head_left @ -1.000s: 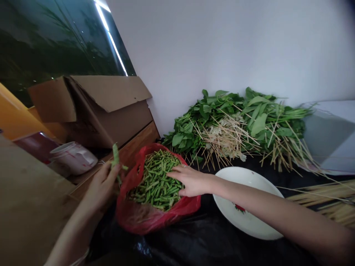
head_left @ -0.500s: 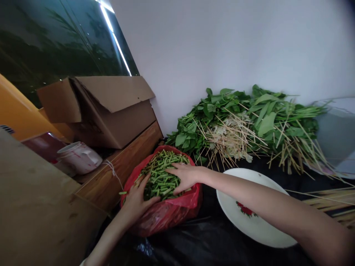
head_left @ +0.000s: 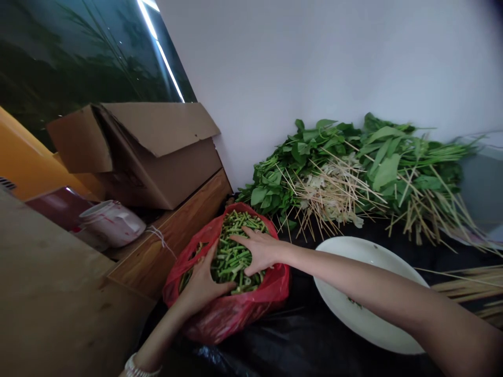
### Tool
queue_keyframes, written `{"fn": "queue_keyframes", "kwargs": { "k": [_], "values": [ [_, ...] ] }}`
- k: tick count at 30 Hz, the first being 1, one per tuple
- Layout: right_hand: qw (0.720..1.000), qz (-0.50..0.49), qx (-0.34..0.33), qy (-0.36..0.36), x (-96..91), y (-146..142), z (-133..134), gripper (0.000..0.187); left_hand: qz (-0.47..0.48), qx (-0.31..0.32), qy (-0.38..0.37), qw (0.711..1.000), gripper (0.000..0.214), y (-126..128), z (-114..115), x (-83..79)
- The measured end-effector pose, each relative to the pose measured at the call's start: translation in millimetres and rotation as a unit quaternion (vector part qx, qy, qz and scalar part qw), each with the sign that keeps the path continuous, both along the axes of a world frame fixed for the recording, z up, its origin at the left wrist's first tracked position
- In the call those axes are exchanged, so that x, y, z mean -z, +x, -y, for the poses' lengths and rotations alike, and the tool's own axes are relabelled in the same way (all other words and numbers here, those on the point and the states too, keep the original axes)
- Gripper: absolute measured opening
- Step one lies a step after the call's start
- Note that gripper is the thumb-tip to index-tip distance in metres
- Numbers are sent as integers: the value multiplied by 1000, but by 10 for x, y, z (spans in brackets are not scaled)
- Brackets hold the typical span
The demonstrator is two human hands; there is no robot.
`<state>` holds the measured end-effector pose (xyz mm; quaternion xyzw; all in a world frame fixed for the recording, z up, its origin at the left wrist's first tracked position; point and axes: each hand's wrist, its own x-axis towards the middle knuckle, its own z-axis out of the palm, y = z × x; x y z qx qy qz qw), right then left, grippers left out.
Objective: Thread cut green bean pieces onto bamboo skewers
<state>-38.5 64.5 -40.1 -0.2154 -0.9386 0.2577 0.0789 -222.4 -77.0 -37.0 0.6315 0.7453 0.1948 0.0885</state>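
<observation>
A red plastic bag [head_left: 231, 317] stands open, full of short cut green stems [head_left: 231, 256]. My left hand [head_left: 202, 283] rests at the left part of the heap, with thumb and fingers spread wide. Its fingertips are partly hidden among the stems and the bag's edge. On the right side of the heap lies my right hand [head_left: 261, 250], fingers also spread and touching the stems. Both palms face each other across the pieces, and neither hand is closed round any. Under my right forearm sits a wide white basin [head_left: 338, 303].
Leafy greens [head_left: 302, 149] lie along the wall, with a pile of thin pale stalks [head_left: 340, 193] in front. A cardboard box [head_left: 165, 173] and a white mug [head_left: 113, 222] stand on a wooden ledge [head_left: 161, 256] at left. Black sheeting [head_left: 283, 335] lies below the bag.
My left hand has shifted a little right and down, closer to my right hand. The stems have moved away from the bag's left side, where more red plastic shows.
</observation>
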Motion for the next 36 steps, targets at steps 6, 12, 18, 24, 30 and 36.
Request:
{"fn": "queue_keyframes", "kwargs": {
  "k": [6, 12, 18, 24, 30, 36],
  "values": [
    [996, 55, -56, -51, -130, 57, -31, 128, -48, -4, -62, 997, 107, 44, 33, 6],
    [999, 19, -40, -27, -40, 7, -14, 127, 5, 43, -35, 998, 112, 6, -90, 16],
    [982, -180, 35, -48, 143, -109, -31, 90, 218, 27, 94, 971, 95, 29, -270, 34],
    [943, -305, 94, -93, -132, -185, -130, 80, 306, -2, 180, 935, 84, 206, -525, -459],
    [916, -374, 92, -114, -488, -63, -137, 76, 284, 2, 194, 939, 78, 406, -535, -939],
    [912, -384, 114, -84, -749, 701, -32, 73, 276, 43, 189, 941, 76, 1006, -570, -1141]
  ]
}}
